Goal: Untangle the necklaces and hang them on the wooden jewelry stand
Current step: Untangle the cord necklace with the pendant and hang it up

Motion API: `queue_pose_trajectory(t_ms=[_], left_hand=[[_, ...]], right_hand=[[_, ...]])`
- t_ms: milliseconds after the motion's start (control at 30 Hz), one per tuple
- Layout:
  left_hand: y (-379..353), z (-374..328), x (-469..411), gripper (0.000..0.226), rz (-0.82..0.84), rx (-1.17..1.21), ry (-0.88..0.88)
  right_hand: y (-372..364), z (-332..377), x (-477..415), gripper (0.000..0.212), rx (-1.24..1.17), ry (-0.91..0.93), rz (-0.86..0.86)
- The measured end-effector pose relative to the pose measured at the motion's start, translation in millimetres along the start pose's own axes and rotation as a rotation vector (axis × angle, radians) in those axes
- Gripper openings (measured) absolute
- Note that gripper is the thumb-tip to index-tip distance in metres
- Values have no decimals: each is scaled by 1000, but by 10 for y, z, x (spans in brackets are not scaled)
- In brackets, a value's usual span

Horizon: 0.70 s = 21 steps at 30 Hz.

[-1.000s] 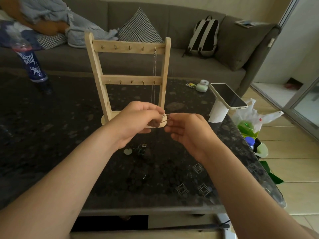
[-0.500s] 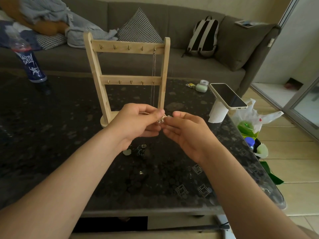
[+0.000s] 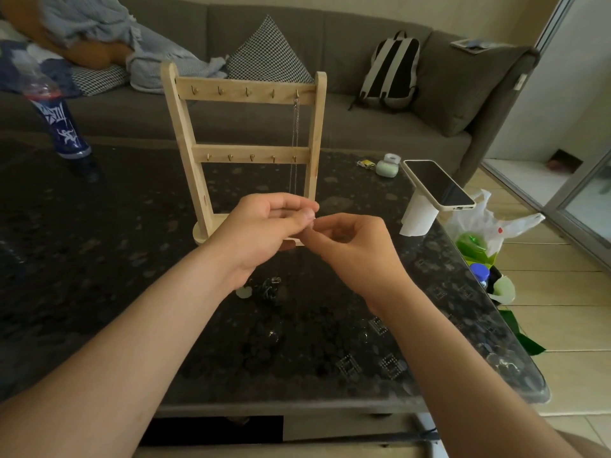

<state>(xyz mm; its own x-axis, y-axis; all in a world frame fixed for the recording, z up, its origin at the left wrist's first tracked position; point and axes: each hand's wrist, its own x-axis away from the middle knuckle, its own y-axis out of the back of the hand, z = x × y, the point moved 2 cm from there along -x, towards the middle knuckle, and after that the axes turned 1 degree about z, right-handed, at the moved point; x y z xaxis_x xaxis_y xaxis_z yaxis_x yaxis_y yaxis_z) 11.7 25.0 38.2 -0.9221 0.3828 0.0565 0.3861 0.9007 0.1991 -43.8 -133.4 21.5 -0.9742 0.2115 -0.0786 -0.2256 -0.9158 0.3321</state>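
Left hand (image 3: 261,233) and right hand (image 3: 357,249) meet fingertip to fingertip, each pinched closed. The item between them is too small to confirm, judged a fine chain held close so a knot can be picked apart. Directly behind the pinch stands the wooden jewelry stand (image 3: 246,94), one hung necklace (image 3: 294,143) on its top-right hook. Below the pinch, a tangled cluster (image 3: 267,287) lies on the dark table (image 3: 99,259), awaiting separation

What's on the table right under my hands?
A dark tangle of necklaces with a pale green piece lies on the table. The necklace that the left hand and right hand pinch is hidden by them.
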Motion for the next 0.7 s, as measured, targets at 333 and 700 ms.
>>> queue_pose_trajectory(t_ms=[333,700], left_hand=[[13,-10,-13,25,23,132,39],[7,-24,15,25,133,-80,25]], right_hand=[[10,2,-7,23,8,-83,118],[85,34,12,16,-119,-121,28]])
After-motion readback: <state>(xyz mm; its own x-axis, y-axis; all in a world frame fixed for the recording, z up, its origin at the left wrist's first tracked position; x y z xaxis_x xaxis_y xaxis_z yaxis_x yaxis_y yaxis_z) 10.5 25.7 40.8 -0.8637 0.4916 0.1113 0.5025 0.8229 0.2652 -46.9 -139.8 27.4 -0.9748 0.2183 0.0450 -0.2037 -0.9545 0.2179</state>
